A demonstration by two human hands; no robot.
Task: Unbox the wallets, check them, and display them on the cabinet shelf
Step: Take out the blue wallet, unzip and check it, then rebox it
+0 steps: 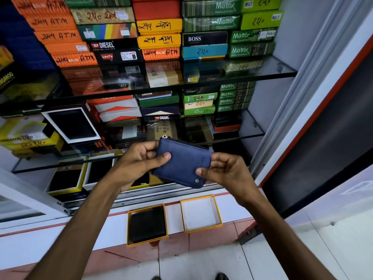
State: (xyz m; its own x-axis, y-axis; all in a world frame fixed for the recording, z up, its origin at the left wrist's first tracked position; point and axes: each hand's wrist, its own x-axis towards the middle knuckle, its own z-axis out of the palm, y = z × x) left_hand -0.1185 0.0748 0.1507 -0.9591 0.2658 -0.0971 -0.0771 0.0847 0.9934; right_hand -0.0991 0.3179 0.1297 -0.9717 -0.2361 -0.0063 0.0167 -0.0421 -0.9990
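A closed dark blue wallet (182, 163) with a snap button and a zip pull is held in front of the cabinet, tilted. My left hand (137, 160) grips its left edge, thumb on the front. My right hand (224, 169) pinches its right edge near the button. Below, on the white ledge, stands a yellow-rimmed box (147, 225) with a black wallet inside. Beside it on the right lies a yellow-rimmed box half (200, 213) with a white inside and nothing in it.
Glass shelves (278, 72) of the cabinet carry stacks of coloured wallet boxes (159, 27). Open display boxes with dark wallets (72, 124) stand on the lower left shelves. A sliding-door track (161, 191) runs under my hands. A white and red frame (314, 110) rises on the right.
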